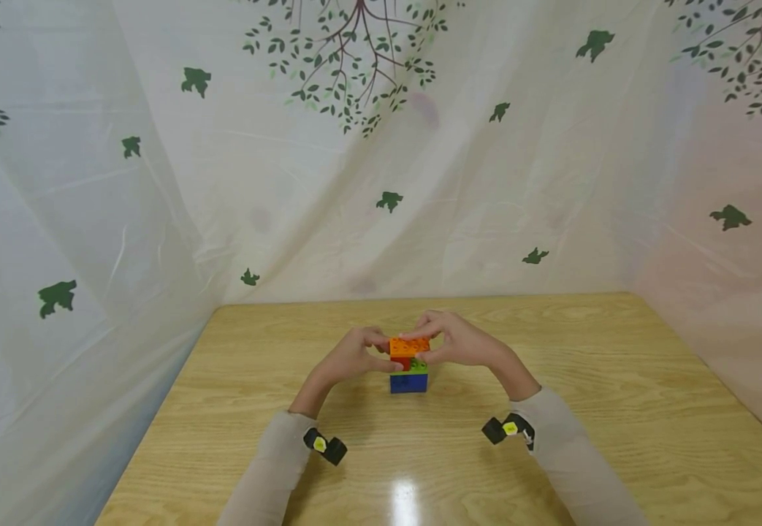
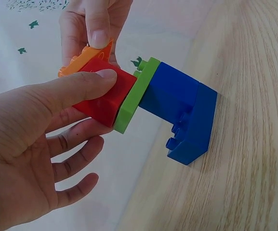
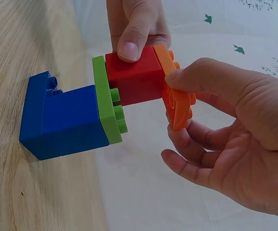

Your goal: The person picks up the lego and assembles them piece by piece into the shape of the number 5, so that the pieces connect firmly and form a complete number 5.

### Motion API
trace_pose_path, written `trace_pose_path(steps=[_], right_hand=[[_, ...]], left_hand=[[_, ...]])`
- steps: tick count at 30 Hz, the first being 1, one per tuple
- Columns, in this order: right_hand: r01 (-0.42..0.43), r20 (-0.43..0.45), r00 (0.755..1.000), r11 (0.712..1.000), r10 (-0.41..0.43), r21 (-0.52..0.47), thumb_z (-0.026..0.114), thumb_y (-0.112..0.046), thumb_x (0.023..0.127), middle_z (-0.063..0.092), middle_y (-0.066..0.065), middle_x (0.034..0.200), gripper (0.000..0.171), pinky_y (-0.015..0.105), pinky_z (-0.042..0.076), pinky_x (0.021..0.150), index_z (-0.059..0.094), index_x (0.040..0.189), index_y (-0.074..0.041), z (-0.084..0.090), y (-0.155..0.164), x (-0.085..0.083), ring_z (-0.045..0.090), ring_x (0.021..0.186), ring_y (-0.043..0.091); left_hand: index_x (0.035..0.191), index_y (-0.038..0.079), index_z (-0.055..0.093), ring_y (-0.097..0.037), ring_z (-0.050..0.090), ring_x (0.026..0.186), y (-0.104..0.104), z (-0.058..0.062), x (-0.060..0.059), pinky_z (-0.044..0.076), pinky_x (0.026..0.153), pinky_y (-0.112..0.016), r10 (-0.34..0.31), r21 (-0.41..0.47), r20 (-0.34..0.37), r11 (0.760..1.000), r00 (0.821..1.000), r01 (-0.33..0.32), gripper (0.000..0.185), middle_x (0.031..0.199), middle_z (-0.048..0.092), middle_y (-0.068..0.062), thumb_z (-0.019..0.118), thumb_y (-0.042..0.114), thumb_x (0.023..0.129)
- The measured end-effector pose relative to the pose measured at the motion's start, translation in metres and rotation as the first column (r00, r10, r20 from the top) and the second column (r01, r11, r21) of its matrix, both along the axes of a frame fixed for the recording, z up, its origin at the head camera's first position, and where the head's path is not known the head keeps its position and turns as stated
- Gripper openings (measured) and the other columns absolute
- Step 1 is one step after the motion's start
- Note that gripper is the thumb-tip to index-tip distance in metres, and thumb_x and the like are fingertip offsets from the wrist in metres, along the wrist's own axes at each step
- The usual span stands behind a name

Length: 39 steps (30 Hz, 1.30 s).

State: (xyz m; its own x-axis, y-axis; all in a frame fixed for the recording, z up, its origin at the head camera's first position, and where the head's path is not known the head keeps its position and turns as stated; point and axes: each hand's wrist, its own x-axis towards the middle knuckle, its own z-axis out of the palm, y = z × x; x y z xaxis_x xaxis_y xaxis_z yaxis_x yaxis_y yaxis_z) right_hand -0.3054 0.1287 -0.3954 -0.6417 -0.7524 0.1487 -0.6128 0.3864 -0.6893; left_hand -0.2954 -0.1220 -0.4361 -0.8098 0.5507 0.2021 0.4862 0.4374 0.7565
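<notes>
A small tower of toy building bricks stands on the wooden table, between the two hands. At its base lies a flat blue brick [image 3: 33,118] with studs showing, and a taller blue brick [image 3: 73,118] sits on one end of it. A thin green brick [image 3: 105,103] caps the taller one. On part of the green brick rests a red brick [image 2: 107,108], which my left hand [image 1: 348,356] pinches with thumb and fingers. Topmost is an orange brick [image 1: 410,345], overhanging the red one, its end pinched by my right hand [image 1: 461,340].
The wooden table [image 1: 223,453] extends on all sides of the tower. A pale curtain [image 1: 302,219] with printed leaves hangs behind it and along both sides. Each sleeved wrist wears a small black camera [image 1: 334,451].
</notes>
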Motion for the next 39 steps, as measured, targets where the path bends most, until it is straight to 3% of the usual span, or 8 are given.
trace_pose_path(steps=[7,17,26,39], right_hand=[[0.006,0.005,1.000,1.000,-0.006,0.005,0.075,-0.013,0.093,0.061,0.006,0.107,0.043,0.041,0.049,0.084,0.066,0.134,-0.007,-0.0002,-0.0002,0.0002,0.051,0.097,0.021],[0.010,0.002,1.000,1.000,-0.010,0.006,0.075,-0.014,0.092,0.061,0.005,0.107,0.043,0.032,0.048,0.082,0.067,0.134,-0.009,-0.0014,-0.0001,-0.0006,0.051,0.097,0.021],[0.005,0.027,1.000,1.000,-0.004,-0.012,0.075,-0.014,0.092,0.061,0.006,0.107,0.043,0.045,0.050,0.086,0.067,0.134,-0.009,-0.0027,0.0006,-0.0015,0.052,0.098,0.022],[0.016,0.011,1.000,1.000,-0.016,-0.003,0.075,-0.012,0.092,0.063,0.006,0.108,0.042,0.038,0.048,0.086,0.068,0.133,-0.010,-0.0006,0.0005,-0.0004,0.053,0.098,0.020]], left_hand=[[0.093,0.007,0.079,-0.017,0.054,0.082,-0.0003,0.0004,-0.0002,0.048,0.073,-0.035,0.000,-0.002,0.003,1.000,1.000,0.000,0.015,0.093,0.070,-0.006,0.085,0.018,0.083],[0.095,0.007,0.079,-0.014,0.055,0.083,-0.0003,0.0002,-0.0001,0.051,0.076,-0.037,0.002,0.005,0.017,1.000,1.000,-0.002,0.016,0.094,0.070,-0.006,0.085,0.018,0.084],[0.097,0.007,0.079,-0.014,0.056,0.083,-0.0003,0.0003,-0.0006,0.053,0.077,-0.039,0.001,0.007,0.021,1.000,1.000,-0.001,0.018,0.095,0.070,-0.007,0.085,0.018,0.084],[0.096,0.005,0.079,-0.013,0.056,0.082,0.0000,0.0030,0.0012,0.052,0.079,-0.039,-0.008,0.006,-0.007,1.000,1.000,0.008,0.019,0.092,0.070,-0.008,0.085,0.018,0.084]])
